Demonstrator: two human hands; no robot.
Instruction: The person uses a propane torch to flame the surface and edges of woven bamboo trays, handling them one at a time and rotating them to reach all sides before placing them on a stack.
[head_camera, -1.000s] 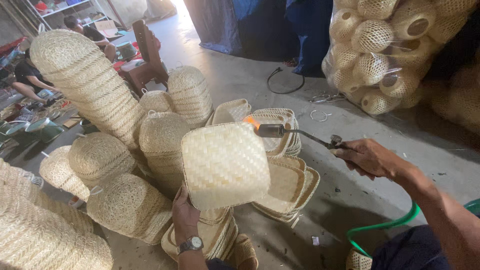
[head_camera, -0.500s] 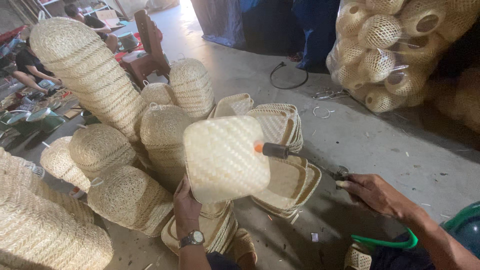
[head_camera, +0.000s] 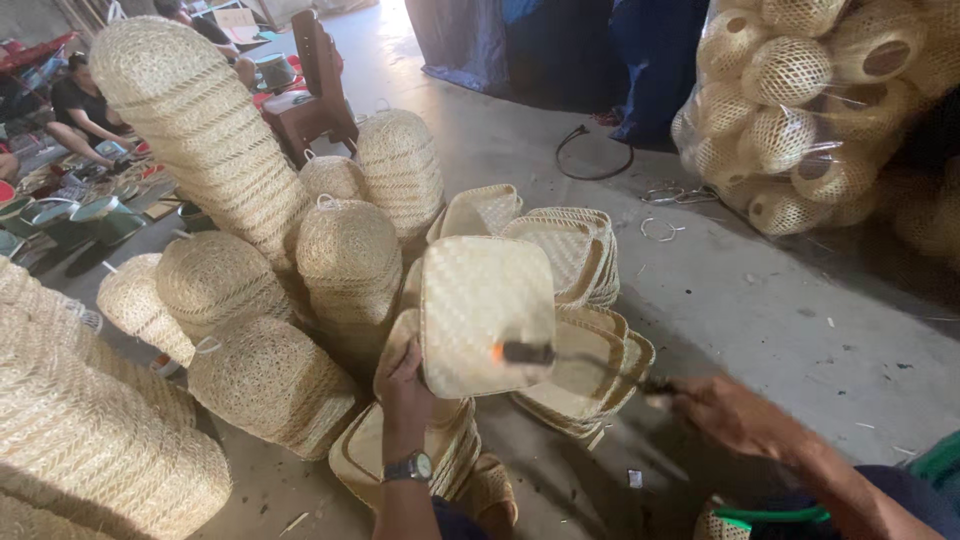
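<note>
Basket-weaving workshop, tall stacks of woven baskets (head_camera: 200, 130) on a bare concrete floor (head_camera: 760, 300), netted bundles of finished baskets (head_camera: 800, 110), another seated worker (head_camera: 85, 115) among trays.

Matt woven bamboo tray (head_camera: 485, 310); dark metal torch (head_camera: 560, 355); rough grey concrete floor (head_camera: 760, 290); glossy plastic wrap (head_camera: 800, 110), upper right.

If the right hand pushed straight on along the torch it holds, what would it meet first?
Probably the woven tray that the left hand holds up: the torch in the right hand already points its flame at that tray's face, though depth is unclear.
</note>
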